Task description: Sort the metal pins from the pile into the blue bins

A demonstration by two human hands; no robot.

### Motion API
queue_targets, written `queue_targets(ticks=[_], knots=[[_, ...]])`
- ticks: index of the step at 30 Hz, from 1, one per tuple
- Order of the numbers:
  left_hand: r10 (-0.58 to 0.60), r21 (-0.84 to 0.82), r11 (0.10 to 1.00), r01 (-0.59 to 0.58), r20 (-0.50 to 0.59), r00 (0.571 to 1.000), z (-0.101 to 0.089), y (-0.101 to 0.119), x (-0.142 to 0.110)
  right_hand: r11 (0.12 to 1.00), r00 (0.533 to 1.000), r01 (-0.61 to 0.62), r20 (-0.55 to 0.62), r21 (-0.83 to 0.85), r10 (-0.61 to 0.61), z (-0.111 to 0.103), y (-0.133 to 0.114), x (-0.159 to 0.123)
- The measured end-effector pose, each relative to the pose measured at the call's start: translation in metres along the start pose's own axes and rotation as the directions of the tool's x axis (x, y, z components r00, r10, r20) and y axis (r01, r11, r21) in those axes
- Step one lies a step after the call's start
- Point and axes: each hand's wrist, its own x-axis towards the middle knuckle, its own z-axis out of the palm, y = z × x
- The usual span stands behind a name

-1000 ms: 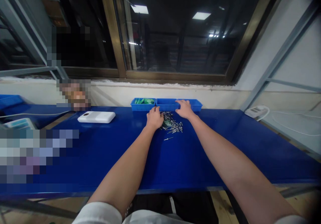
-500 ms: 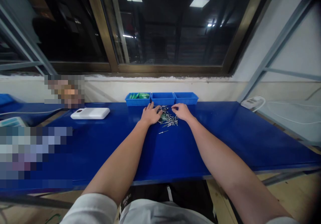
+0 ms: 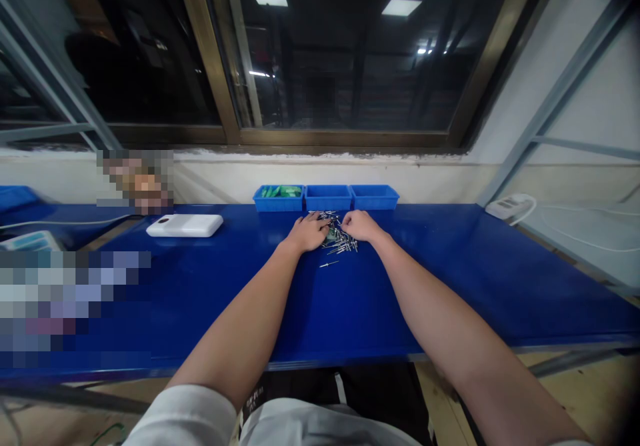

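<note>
A heap of small metal pins (image 3: 336,233) with some green parts in it lies on the blue table (image 3: 350,293), just in front of three blue bins. My left hand (image 3: 310,231) rests on the heap's left side with its fingers curled over the pins. My right hand (image 3: 359,225) sits on the heap's right side, fingers bent and pinched together at the pins. What either hand grips is too small to make out. One loose pin (image 3: 329,265) lies apart, nearer to me.
Three blue bins stand in a row at the wall: the left bin (image 3: 278,197) holds green parts, the middle bin (image 3: 328,197) and right bin (image 3: 375,197) look bare inside. A white flat device (image 3: 185,225) lies at the left. A white power strip (image 3: 510,205) sits far right.
My right hand left the right bin's rim and came down to the heap. Both hands have drawn closer together on the pins. The view has shifted slightly.
</note>
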Motion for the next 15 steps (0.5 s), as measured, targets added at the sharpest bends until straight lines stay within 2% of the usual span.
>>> queue_targets(ticks=[5, 9, 15], knots=[[0.006, -0.015, 1.000, -0.007, -0.033, 0.999, -0.003, 0.001, -0.001, 1.000, 0.999, 0.030, 0.032, -0.006, -0.030, -0.001, -0.002, -0.001], [0.017, -0.027, 0.999, -0.020, -0.117, 0.993, -0.005, 0.000, 0.000, 0.999, 0.997, 0.032, 0.070, 0.010, -0.032, -0.003, -0.001, -0.004], [0.069, -0.071, 0.993, -0.090, -0.252, 0.965, -0.012, 0.005, -0.001, 0.995, 0.996, 0.085, -0.010, 0.058, -0.084, -0.005, -0.002, -0.006]])
